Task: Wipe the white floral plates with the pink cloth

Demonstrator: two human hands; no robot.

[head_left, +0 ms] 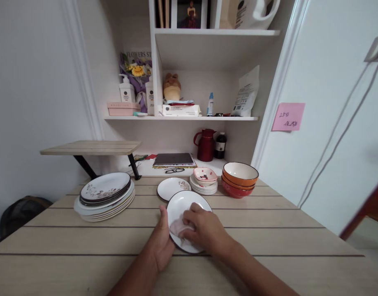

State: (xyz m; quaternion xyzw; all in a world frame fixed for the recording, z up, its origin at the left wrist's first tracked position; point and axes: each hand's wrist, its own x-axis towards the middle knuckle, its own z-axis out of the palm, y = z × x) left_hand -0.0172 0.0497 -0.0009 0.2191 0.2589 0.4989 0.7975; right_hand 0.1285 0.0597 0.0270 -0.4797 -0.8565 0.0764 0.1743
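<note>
A white plate with a dark rim [184,202] is tilted up over the table, close to me. My left hand [161,240] grips its left edge, thumb up along the rim and the other fingers hidden behind it. Bunched in my right hand [204,228] is a pale cloth [177,227], pressed against the plate's face. Just behind lies another dark-rimmed plate [172,188] with a brown flower pattern, partly covered by the held one.
Stacked plates [105,187] stand at left beside a small raised shelf [93,147]. Small dishes [205,187] and orange and red bowls [240,179] stand at right. Behind are glasses [174,170], a laptop [173,158] and a red jug [206,146].
</note>
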